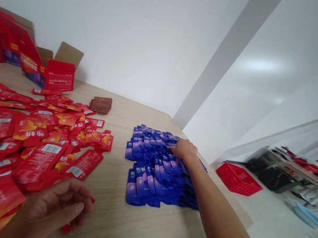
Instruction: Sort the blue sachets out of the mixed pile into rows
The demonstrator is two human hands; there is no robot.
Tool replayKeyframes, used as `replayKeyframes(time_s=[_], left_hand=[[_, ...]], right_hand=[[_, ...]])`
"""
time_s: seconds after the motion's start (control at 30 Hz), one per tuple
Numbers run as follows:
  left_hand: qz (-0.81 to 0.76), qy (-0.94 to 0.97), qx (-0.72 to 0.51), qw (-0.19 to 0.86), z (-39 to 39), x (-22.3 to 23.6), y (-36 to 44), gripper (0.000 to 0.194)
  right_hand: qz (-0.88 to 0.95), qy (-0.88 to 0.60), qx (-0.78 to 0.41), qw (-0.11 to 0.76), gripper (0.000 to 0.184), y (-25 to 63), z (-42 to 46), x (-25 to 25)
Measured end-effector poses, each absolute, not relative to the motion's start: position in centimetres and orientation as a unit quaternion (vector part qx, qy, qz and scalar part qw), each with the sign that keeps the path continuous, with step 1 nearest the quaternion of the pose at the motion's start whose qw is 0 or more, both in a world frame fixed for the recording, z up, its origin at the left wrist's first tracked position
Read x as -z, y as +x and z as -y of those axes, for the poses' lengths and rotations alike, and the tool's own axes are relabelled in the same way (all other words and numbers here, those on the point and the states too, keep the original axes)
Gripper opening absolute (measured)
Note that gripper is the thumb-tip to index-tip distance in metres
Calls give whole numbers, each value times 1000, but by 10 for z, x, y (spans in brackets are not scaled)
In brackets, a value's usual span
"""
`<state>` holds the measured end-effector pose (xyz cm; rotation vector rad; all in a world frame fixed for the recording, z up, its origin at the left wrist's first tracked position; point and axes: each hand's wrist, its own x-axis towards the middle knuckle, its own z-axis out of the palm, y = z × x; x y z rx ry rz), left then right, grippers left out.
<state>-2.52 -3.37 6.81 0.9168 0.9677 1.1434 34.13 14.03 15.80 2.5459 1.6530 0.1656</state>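
Note:
Rows of overlapping blue sachets [149,174] lie on the wooden table, printed with pink and white marks. My right hand [186,149] reaches over their far right part, fingers closed at the upper edge of a blue sachet; its fingertips are partly hidden. To the left spreads a loose heap of red sachets [39,151] with orange prints and barcodes. My left hand [57,207] rests low by the heap's near right edge, its fingers loosely curled and nothing plainly gripped. Bits of red show behind and below these fingers, partly covered by the hand.
Open red cartons [60,75] stand at the back left against the white wall. A folded brown cloth [100,104] lies behind the red heap. Beyond the table's right edge are a red plastic crate [237,179] and a light blue basin [311,216] on the floor.

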Motion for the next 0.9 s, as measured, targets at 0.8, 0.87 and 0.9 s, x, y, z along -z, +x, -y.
replayKeyframes(time_s=[0.8,0.87,0.9], left_hand=[[-434,572,-451,530,48,-113,-54,16],[-470,642,-457,397,39,-137,-94,13],[-492,653,-466,339,31,-149,-120,11]], right_hand=[[-810,391,-282,-334,13,243,-14,-108],[-844,310,-234,-371,5,226,6,-81],[-855,288,-211,-376,11,219,13,-70]])
